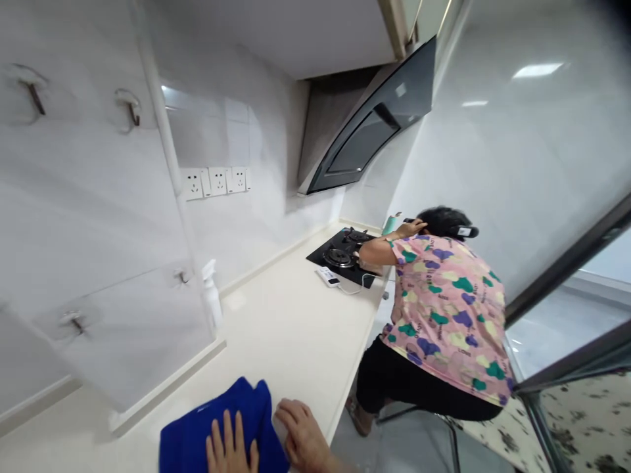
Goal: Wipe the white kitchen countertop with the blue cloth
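Note:
A blue folded cloth (185, 437) lies on the pale countertop at the bottom of the view. My left hand (227, 447) rests flat on it, fingers stretched out and slightly apart. Just beside the cloth's right edge is my right hand (308, 437), its fingers bent and drawn together. Its thumb side is close to the cloth's edge, and I cannot make out what, if anything, is between the fingers.
A white spray bottle (211, 295) stands against the wall. Farther along the countertop (290, 328) are a white device with a cable (328, 276) and a black gas hob (320, 253). A range hood (365, 141) juts overhead. Another person (448, 315) bends near the hob on the right.

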The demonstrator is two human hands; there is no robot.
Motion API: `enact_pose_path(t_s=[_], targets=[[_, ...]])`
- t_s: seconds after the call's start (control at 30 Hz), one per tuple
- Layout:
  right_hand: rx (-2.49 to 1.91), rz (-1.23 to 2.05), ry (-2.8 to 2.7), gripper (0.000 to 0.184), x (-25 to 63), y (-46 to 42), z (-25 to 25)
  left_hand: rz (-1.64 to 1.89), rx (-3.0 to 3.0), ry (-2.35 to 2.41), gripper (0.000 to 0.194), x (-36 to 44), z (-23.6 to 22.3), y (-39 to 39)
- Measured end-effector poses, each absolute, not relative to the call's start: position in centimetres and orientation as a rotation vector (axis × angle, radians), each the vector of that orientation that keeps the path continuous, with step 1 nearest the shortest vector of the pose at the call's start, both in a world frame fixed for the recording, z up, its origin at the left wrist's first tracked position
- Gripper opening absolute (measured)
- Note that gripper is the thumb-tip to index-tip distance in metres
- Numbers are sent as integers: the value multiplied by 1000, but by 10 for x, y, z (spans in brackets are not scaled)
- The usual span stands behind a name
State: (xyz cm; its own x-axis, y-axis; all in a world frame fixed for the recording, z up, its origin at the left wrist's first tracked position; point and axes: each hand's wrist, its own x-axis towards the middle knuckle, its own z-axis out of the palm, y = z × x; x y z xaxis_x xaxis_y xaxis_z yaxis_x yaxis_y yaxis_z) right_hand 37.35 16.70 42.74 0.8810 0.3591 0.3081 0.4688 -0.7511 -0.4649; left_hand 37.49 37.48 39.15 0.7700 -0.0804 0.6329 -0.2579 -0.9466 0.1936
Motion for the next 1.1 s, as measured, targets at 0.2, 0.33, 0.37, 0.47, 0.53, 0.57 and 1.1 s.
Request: enact_pose_path(t_s=[0.2,0.33,0.37,0.47,0.53,0.57,1.1], targets=[[-2531,-205,-609,77,375,171,426,848,2794,-333,58,395,402,372],[-2539,-263,-611,77,380,170,412,681,2842,-332,58,406,389,382],[-2533,-292,-621,77,380,169,409,570,2862,-328,59,408,390,386],[-2504,-400,-647,77,381,169,400,178,2869,-362,60,413,404,402],[-2478,-462,-657,75,381,169,395,48,2821,-435,56,415,417,416],[-2465,-483,-661,75,381,168,392,56,2800,-463,55,416,422,424],[-2213,-578,-651,58,400,267,398,507,2593,163,54,397,429,531]])
